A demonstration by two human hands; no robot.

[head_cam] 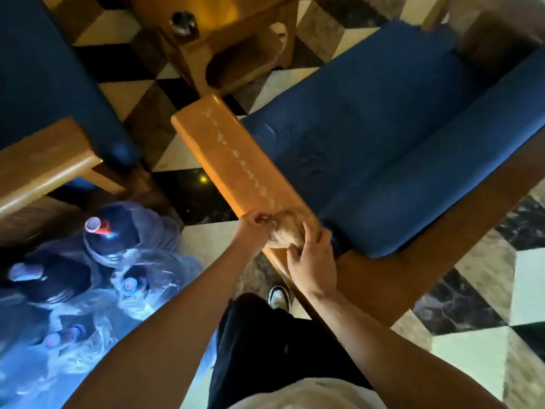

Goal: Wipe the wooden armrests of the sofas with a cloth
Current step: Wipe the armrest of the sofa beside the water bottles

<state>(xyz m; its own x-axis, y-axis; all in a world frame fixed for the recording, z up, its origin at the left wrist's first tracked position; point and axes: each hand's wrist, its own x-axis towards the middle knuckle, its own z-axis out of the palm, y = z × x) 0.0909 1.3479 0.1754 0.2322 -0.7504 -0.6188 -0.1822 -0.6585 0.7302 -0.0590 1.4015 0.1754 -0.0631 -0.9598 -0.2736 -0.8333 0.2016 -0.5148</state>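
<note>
I have both hands at the near end of the long honey-coloured wooden armrest (236,160) of the blue-cushioned sofa (392,149), which runs from about five o'clock up toward eleven o'clock. The crumpled beige cloth (284,234) sits bunched on that near end, just below the centre. My left hand (253,224) pinches its left edge, fingers (262,216) closed narrow on the fabric; my right hand (312,264) lies over its other side, fingers (312,234) curled onto it. A pale streaky trail (241,160) runs up the middle of the wood toward eleven o'clock. To do this step well, I judge the cloth should be flattened into a broad pad first, then pushed along the grain in one long pass that covers the trail, keeping pressure even and minding the edge beside the cushion. The bagged bottles (97,261) at eight o'clock stay clear of this.
</note>
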